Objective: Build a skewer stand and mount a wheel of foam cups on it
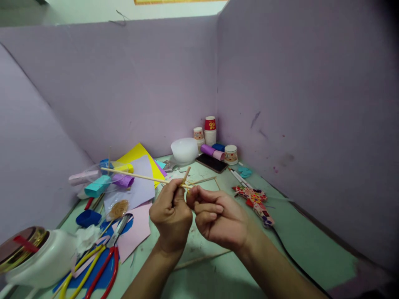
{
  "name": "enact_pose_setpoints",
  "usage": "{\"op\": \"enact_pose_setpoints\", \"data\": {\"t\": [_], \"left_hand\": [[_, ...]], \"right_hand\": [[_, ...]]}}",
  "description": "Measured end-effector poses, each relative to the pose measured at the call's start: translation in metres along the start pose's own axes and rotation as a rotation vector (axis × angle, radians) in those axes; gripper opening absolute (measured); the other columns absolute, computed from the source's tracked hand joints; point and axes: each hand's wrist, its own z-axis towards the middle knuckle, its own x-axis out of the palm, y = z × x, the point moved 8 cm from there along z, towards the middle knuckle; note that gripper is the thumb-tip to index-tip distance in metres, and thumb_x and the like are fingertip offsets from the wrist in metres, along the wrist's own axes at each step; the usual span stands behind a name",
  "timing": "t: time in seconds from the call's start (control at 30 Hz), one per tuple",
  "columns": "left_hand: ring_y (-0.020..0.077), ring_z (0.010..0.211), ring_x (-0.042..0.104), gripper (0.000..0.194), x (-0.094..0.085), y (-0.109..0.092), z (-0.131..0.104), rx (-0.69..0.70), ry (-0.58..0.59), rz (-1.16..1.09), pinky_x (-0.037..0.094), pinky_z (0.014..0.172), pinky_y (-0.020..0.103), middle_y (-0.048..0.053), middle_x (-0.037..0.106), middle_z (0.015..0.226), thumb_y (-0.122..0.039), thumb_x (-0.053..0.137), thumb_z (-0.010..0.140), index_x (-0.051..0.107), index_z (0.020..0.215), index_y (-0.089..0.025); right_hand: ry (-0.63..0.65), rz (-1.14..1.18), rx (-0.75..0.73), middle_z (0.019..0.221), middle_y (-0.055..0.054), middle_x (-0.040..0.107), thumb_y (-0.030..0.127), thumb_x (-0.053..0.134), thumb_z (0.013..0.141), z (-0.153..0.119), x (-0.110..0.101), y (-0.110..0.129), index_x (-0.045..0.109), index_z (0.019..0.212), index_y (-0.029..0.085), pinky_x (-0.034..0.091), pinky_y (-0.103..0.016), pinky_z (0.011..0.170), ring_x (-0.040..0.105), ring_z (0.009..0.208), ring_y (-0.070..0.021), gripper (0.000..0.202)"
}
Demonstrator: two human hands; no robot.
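Note:
Above the middle of the table, my left hand (173, 211) is closed around two thin wooden sticks that cross at its fingertips. The long wooden stick (134, 175) reaches out to the left; the shorter wooden stick (186, 174) points upward from between the fingers. My right hand (220, 216) meets the left at the crossing, thumb and forefinger pinched near the long stick's end. A small yellowish bit shows at that pinch, too small to name. More thin sticks (204, 180) lie on the table behind the hands.
Left: red-handled scissors (115, 249), yellow-handled scissors (82, 265), paper sheets (137, 228), coloured paper rolls (97, 187) and a white pot (46, 257). Back: a white bowl (184, 150), paper cups (210, 135) and a phone (212, 162). Right: a floral-patterned glue gun (255, 201) with a black cord. Purple partitions surround the table.

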Motion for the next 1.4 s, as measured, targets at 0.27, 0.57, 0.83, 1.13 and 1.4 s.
{"op": "enact_pose_setpoints", "data": {"t": [0.27,0.57,0.83,1.13,1.4], "left_hand": [[0.0087,0.046,0.050,0.013,0.018,0.011,-0.006,-0.447,0.268,-0.482,0.043,0.050,0.021,-0.002,0.064,0.060,-0.017,0.062,0.070,0.071,0.079,-0.019],[0.0043,0.037,0.039,0.020,0.034,0.032,-0.013,-0.805,0.267,-0.664,0.025,0.036,0.016,-0.004,0.055,0.046,-0.016,0.068,0.052,0.067,0.072,-0.012],[0.0029,0.036,0.034,0.018,0.042,0.029,-0.013,-0.790,0.425,-0.738,0.021,0.036,0.015,-0.006,0.051,0.043,-0.018,0.069,0.056,0.065,0.073,-0.012],[0.0086,0.045,0.051,0.014,0.027,0.020,0.001,-0.577,0.437,-0.401,0.036,0.042,0.018,-0.002,0.062,0.052,-0.017,0.063,0.057,0.070,0.069,-0.017],[0.0149,0.063,0.066,0.021,0.026,-0.009,0.005,-0.061,0.498,-0.125,0.049,0.060,0.021,0.001,0.071,0.068,-0.009,0.052,0.071,0.071,0.077,-0.016]], "right_hand": [[0.043,-0.671,-0.269,0.049,0.004,0.054,0.021,0.061,0.073,0.002,0.002,0.039,0.053,0.063,0.011,0.014,-0.014,0.036,0.022,0.030,0.0010,0.017],[0.031,-1.224,-0.849,0.062,0.003,0.053,0.030,0.068,0.066,-0.024,0.022,0.062,0.056,0.068,0.014,0.029,-0.019,0.047,0.039,0.050,-0.0055,0.020],[0.183,-1.989,-0.927,0.069,-0.001,0.059,0.025,0.054,0.082,-0.040,0.056,0.062,0.060,0.074,0.015,0.039,-0.024,0.060,0.051,0.063,-0.0111,0.015],[0.477,-2.323,-1.245,0.073,-0.004,0.065,0.016,0.053,0.082,-0.058,0.070,0.044,0.061,0.078,0.018,0.043,-0.027,0.062,0.055,0.066,-0.0134,0.010],[0.518,-2.735,-1.140,0.065,-0.003,0.059,0.007,0.050,0.073,-0.052,0.074,0.029,0.060,0.075,0.018,0.032,-0.028,0.055,0.047,0.062,-0.0152,0.015]]}}
